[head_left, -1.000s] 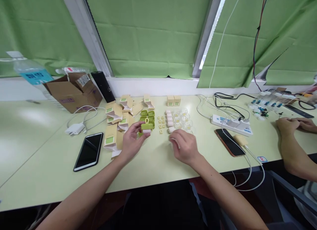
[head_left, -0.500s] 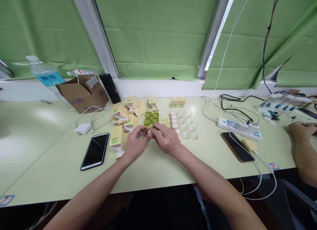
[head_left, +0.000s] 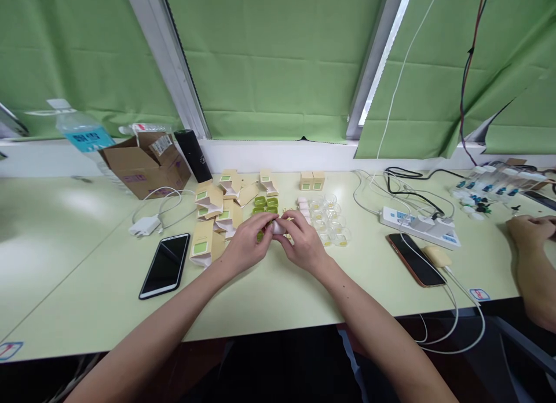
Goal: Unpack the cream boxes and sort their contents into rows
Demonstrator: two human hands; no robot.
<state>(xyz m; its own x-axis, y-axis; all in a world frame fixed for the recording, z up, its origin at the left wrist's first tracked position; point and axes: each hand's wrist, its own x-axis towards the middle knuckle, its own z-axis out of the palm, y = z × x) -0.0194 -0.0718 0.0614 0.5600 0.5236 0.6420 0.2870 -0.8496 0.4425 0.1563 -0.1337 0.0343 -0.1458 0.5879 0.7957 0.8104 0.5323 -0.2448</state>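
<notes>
My left hand (head_left: 248, 242) and my right hand (head_left: 303, 244) meet over the middle of the table. Between their fingertips they pinch a small pale pink-white rounded piece (head_left: 278, 228), partly hidden by the fingers. It resembles the pale pink pieces (head_left: 303, 205) lined up just behind my right hand. Behind my left hand stand small green square cups (head_left: 266, 205), some covered by the fingers. Clear plastic containers (head_left: 332, 219) with yellow spots are grouped to the right. Opened beige cartons (head_left: 207, 241) lie left of my left hand.
Two closed beige boxes (head_left: 312, 180) stand at the back. A phone (head_left: 165, 266) and a white charger (head_left: 145, 225) lie left, near a cardboard box (head_left: 145, 165). On the right are a power strip (head_left: 419, 226), cables, another phone (head_left: 416, 260) and another person's hand (head_left: 530, 229).
Both hands have shifted slightly right and turned. The pale piece now shows between the fingertips of both hands; earlier, a dark green item showed there beside a bit of white.
</notes>
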